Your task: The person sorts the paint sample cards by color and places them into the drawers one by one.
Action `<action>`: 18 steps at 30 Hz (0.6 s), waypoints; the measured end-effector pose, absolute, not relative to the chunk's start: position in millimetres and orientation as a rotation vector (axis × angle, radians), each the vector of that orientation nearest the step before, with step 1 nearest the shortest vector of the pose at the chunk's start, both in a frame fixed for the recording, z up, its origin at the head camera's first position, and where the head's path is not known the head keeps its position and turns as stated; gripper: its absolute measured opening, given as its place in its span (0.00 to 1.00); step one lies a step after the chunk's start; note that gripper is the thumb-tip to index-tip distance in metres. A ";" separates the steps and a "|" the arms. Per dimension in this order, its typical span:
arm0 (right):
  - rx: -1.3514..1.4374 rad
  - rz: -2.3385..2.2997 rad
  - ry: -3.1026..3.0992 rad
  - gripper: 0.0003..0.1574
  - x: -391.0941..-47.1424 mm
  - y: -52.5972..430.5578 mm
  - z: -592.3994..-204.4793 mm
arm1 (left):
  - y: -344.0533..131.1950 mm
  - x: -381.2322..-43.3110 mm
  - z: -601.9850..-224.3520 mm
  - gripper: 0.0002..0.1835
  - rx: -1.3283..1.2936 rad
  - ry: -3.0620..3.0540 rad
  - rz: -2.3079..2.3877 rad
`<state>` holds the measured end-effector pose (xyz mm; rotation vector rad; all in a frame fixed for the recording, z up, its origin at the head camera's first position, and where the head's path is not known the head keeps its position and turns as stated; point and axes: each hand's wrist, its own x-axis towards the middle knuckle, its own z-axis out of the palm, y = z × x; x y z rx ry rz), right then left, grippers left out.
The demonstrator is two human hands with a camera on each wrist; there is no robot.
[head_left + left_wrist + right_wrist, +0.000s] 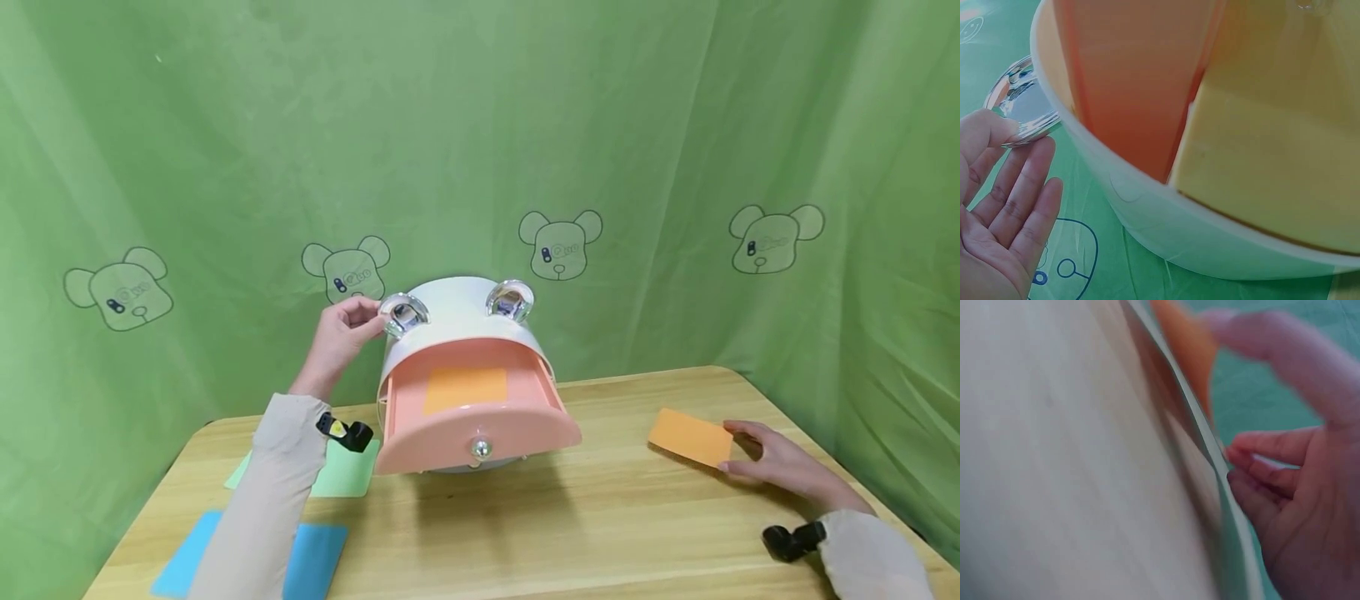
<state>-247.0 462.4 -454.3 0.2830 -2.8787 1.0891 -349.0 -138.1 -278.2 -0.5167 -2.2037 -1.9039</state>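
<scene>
A white frog-shaped box (pixel 459 307) with two shiny silver eyes stands on the table, its pink drawer (pixel 420 446) pulled out toward me. Inside the drawer lies an orange sheet (pixel 467 388). My left hand (pixel 339 340) pinches the rim of the left silver eye (pixel 405 313) between thumb and fingers; the left wrist view shows this hand (pixel 1007 200) at the eye (pixel 1025 103). At the right, my right hand (pixel 776 462) pinches the right edge of an orange card (pixel 688 437) at the tabletop. In the blurred right wrist view the card (pixel 1190 350) is partly hidden.
A green sheet (pixel 348 471) and a blue sheet (pixel 318 558) lie at the left, partly behind my left forearm. Wooden tabletop (pixel 600 525) extends around the box. A green curtain (pixel 450 125) with bear outlines hangs close behind and at both sides.
</scene>
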 end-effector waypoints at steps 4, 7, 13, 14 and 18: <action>0.386 1.048 -2.853 0.44 -249.6 449.2 -434.6 | -138.3 -348.6 -278.3 0.07 -0.516 -2.202 -1.904; 0.495 1.075 -2.813 0.42 -250.6 434.4 -413.2 | -137.7 -347.6 -278.0 0.08 -0.509 -2.200 -1.903; 0.763 1.114 -2.687 0.42 -250.2 397.2 -360.8 | -137.2 -347.3 -277.9 0.08 -0.505 -2.196 -1.903; 0.827 1.122 -2.660 0.42 -250.5 391.0 -352.2 | -137.3 -347.6 -278.3 0.08 -0.510 -2.194 -1.902; 1.059 1.152 -2.558 0.43 -252.9 367.1 -324.2 | -136.7 -349.7 -280.6 0.08 -0.533 -2.162 -1.920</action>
